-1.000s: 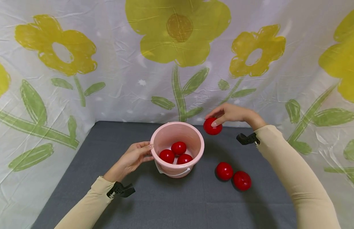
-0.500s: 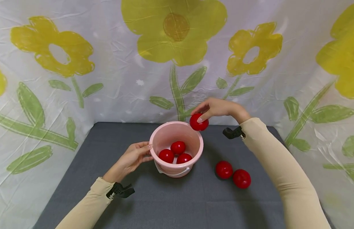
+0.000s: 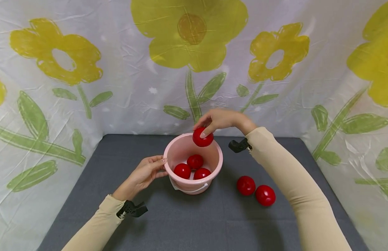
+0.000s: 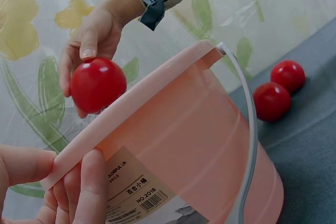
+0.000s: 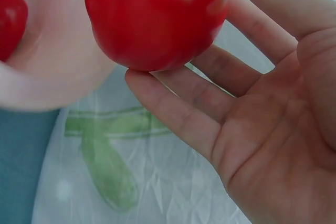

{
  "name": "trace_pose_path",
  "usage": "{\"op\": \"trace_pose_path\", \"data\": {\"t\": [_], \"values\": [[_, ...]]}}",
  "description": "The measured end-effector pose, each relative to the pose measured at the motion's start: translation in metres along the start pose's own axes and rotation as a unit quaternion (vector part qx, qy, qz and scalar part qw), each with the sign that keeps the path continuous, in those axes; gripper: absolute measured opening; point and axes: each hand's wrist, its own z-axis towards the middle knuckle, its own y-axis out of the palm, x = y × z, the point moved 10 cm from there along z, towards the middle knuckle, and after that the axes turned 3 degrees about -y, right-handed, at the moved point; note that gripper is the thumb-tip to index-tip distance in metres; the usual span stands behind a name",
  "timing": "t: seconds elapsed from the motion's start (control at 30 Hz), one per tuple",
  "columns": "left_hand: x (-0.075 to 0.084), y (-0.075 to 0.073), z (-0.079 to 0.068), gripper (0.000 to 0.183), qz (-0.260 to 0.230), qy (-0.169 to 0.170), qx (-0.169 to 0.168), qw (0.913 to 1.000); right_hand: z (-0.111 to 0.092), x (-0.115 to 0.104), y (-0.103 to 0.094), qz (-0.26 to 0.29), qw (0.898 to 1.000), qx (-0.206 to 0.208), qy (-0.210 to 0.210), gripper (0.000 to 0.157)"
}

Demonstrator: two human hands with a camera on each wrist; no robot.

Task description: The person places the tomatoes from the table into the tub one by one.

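A pink bucket (image 3: 194, 188) stands upright near the middle of the table, with three red tomatoes (image 3: 182, 171) at its bottom. My left hand (image 3: 146, 172) pinches the bucket's left rim, thumb on one side and fingers on the other; the left wrist view shows this grip from close by. Over the far part of the bucket's opening, my right hand (image 3: 223, 120) holds another smooth red tomato (image 3: 202, 137) between thumb and fingers. Seen from the right wrist, this tomato (image 5: 157, 19) rests against the fingertips, partly cut off by the frame's top.
Two more tomatoes (image 3: 246, 185) lie side by side on the grey tablecloth (image 3: 200, 226), right of the bucket. A white handle (image 3: 194, 190) hangs down the bucket's front. Behind the table hangs a flower-print curtain (image 3: 125, 69).
The right hand has carried its tomato leftward from beside the bucket to over its opening. The left hand stays on the rim, and the bucket and other tomatoes have not moved.
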Motion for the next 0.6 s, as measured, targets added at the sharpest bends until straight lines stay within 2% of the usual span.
{"op": "trace_pose_path", "data": {"t": [0.23,0.6], "values": [[0.001,0.001,-0.001,0.05,-0.002,0.003,-0.008,1.0,0.018,-0.011,0.015,0.04,0.999,-0.028,-0.019,0.043],[0.001,0.0,-0.001,0.039,-0.01,0.006,-0.012,0.9999,0.043,-0.017,0.041,0.043,0.996,-0.066,-0.033,0.042]]}}
